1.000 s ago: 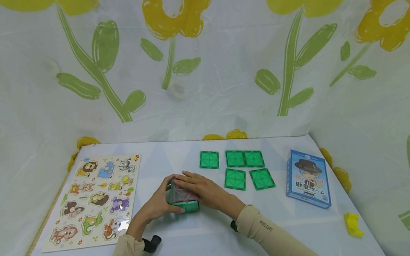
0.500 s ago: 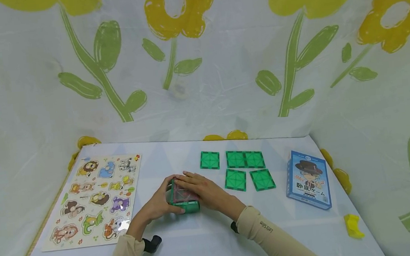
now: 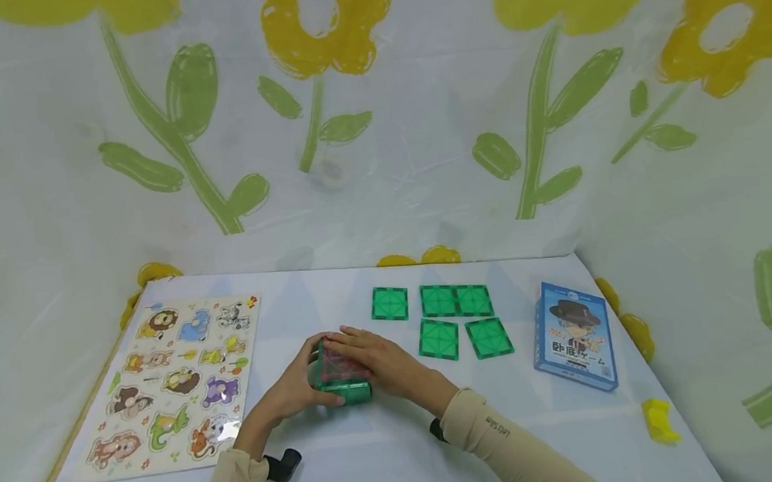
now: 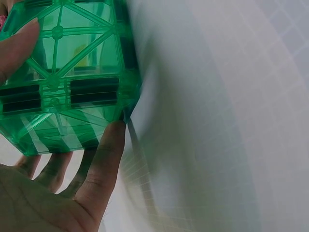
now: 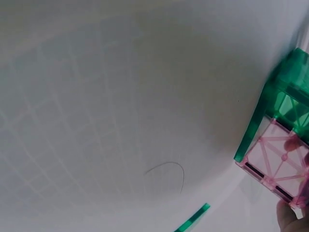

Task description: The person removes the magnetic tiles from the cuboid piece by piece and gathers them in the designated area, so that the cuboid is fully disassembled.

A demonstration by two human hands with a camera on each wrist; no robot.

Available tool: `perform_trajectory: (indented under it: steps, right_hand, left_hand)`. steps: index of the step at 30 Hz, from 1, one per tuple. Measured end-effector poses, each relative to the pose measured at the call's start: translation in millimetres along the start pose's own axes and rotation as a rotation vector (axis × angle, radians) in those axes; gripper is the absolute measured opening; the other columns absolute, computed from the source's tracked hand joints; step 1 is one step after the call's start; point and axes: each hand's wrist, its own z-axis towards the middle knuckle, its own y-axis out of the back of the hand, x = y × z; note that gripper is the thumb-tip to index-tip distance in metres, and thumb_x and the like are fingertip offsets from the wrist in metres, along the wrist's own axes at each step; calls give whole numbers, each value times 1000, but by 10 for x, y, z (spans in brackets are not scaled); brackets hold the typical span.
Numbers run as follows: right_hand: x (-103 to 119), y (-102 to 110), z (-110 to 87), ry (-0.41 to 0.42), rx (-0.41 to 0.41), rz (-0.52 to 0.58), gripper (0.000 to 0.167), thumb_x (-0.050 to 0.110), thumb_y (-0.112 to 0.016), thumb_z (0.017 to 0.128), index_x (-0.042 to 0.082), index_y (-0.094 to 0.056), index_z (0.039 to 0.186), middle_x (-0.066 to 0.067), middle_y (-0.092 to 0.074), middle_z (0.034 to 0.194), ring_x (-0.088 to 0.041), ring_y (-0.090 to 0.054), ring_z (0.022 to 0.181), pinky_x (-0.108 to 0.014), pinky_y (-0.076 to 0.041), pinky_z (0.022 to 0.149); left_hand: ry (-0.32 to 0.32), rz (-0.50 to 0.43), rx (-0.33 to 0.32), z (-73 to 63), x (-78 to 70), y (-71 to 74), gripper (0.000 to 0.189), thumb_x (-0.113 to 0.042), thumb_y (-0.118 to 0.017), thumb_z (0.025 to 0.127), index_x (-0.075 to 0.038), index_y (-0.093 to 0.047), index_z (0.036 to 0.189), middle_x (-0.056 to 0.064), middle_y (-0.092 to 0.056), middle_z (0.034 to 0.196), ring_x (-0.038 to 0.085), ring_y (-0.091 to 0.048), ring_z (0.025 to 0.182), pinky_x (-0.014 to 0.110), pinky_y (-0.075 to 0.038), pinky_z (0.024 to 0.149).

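My left hand grips the left side of a small box of clear magnetic tiles, mostly green. In the left wrist view its thumb presses one green face, while the other fingers reach under and behind. A pink magnetic tile covers part of the box and shows again, edge against green, in the right wrist view. My right hand lies over the pink tile and the box's right side, holding it. Its thumb is hidden in the head view.
Several flat green magnetic tiles lie behind and to the right of the hands. An animal puzzle board is at the left. On the right are a blue card game box and a yellow piece. A fabric wall closes the table's back.
The head view has shifted slightly. Both hands stay on the tile box in almost the same pose, and the loose green tiles keep their places.
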Motion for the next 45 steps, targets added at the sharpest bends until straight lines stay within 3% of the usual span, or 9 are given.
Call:
perform_trajectory:
  steps: [4, 13, 23, 39, 45]
  right_hand:
    - [30, -7, 25, -4, 3, 24, 66, 14, -65, 96, 23, -38, 156, 2, -41, 161, -25, -35, 152, -44, -41, 119]
    - [32, -6, -11, -48, -23, 95, 74, -9, -62, 91, 22, -41, 155, -2, -43, 160, -27, -37, 151, -45, -42, 117]
    - [28, -19, 7, -35, -104, 171, 90, -28, -54, 75, 18, -44, 152, -3, -50, 154, -26, -47, 144, -44, -47, 113]
    - [59, 28, 86, -152, -169, 288, 73, -19, -55, 85, 17, -50, 148, -7, -62, 143, -26, -61, 131, -42, -52, 108]
    - [41, 44, 105, -164, -241, 400, 44, 8, -54, 102, 11, -53, 146, -9, -62, 142, -26, -62, 130, -41, -52, 106]
  left_hand:
    - [0, -6, -6, -40, 1, 12, 115, -16, -90, 71, -18, -17, 158, 26, -27, 162, 51, -23, 149, 72, -29, 114]
    - [10, -30, -8, -4, 22, -40, 114, -18, -91, 69, -18, -20, 158, 24, -29, 162, 50, -24, 150, 73, -26, 115]
    - [41, -34, -17, 1, 29, -28, 114, -17, -92, 68, -21, -21, 157, 23, -30, 161, 48, -29, 147, 72, -26, 115]
    - [28, -34, -8, -7, 25, -8, 112, -16, -91, 68, -22, -22, 156, 25, -30, 160, 50, -28, 147, 74, -25, 115]
    - [20, -17, -7, 10, 39, -11, 112, -17, -91, 68, -22, -22, 156, 26, -27, 162, 51, -26, 148, 75, -26, 113]
